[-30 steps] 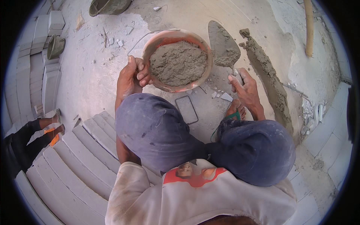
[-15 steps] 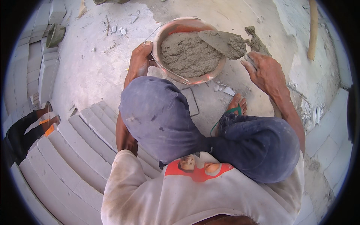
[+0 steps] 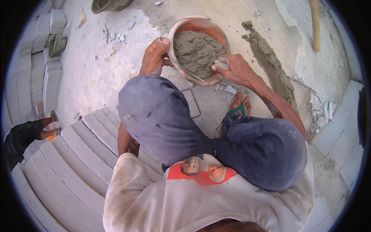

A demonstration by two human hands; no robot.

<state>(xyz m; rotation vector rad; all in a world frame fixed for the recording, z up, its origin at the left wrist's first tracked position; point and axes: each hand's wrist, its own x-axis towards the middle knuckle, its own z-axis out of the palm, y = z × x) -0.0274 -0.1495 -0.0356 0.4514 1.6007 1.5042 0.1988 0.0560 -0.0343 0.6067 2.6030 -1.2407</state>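
Observation:
A reddish bucket (image 3: 221, 35) of wet grey mortar (image 3: 196, 52) stands tipped slightly in front of my knees. My left hand (image 3: 154, 57) grips its left rim, thumb on top, beside the thin wire handle. Over the right side of the rim, my right hand (image 3: 236, 70) is closed around the handle of a trowel (image 3: 220, 63). The trowel's blade is out of sight, down in the mortar or behind the hand. To the right, a long strip of mortar (image 3: 269, 62) lies on the floor.
Grey blocks (image 3: 83, 154) lie in rows at my left, with more stacked (image 3: 52, 83) farther off. Two dark buckets (image 3: 57, 45) (image 3: 110, 4) stand beyond. A bent wire (image 3: 192, 102) lies near my foot. Another person's leg (image 3: 29, 135) shows at far left. A wooden pole (image 3: 315, 25) rises at right.
My right hand has moved left with the trowel, from above the mortar strip into the bucket. The trowel's blade has gone from view. The bucket appears shifted slightly right, tilted more.

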